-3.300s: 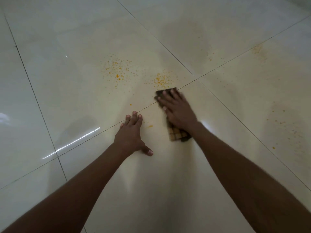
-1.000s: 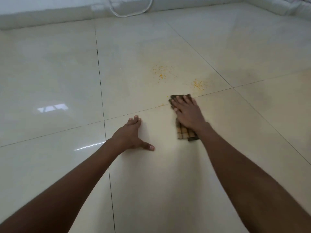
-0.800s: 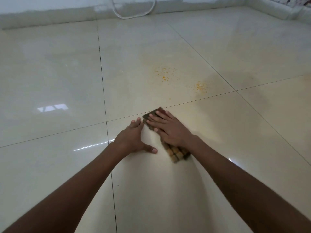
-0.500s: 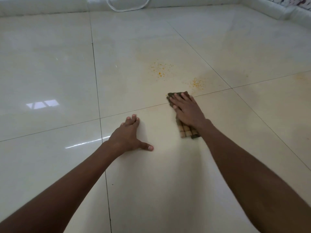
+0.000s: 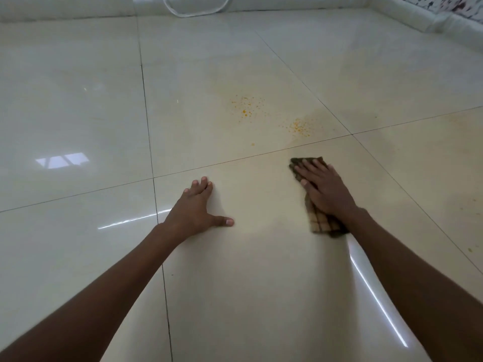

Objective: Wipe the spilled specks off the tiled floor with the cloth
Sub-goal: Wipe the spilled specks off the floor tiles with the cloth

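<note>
Glossy cream tiles [image 5: 78, 105] with thin dark grout lines run to a white skirting [image 5: 65, 11] at the far wall, where a pale cable [image 5: 193, 13] loops. Two patches of orange specks [image 5: 247, 107] lie on the far tile, just past a grout line. The cloth [image 5: 317, 220], a folded brown checked strip, lies flat on the near tile, right of centre. The right hand [image 5: 325, 190] presses flat on it, fingers spread, not clenched. The left hand [image 5: 194, 210] rests open on bare tile, well apart.
</note>
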